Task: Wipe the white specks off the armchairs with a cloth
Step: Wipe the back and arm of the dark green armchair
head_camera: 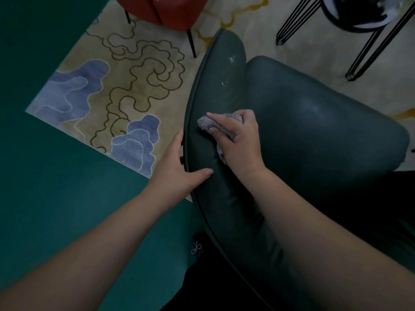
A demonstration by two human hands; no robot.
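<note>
**Grey cloth pressed on the dark green armchair's left arm**

Right hand [238,140] lies on the padded left arm of the dark green armchair [314,122], with a crumpled grey cloth [205,122] under it. Fingers [221,123] are curled over the cloth and clamp it against the upholstery; one corner of the cloth sticks out past the fingertips on the left, and another bit shows below the palm.

Left hand [177,167] grips the outer piped edge of the same arm, just near and left of the right hand. The thumb lies on top of the padding; the other fingers wrap round the outside, tips hidden.

White specks [231,59] remain on the arm farther away, with a second small patch between them and the cloth. The seat cushion to the right shows a faint pale sheen.

Surroundings: patterned rug [125,86] with blue cloud shapes and dark squiggles on a teal floor [45,176]; a red chair [166,10] at far centre; a black wire-legged stand [368,37] at far right.
</note>
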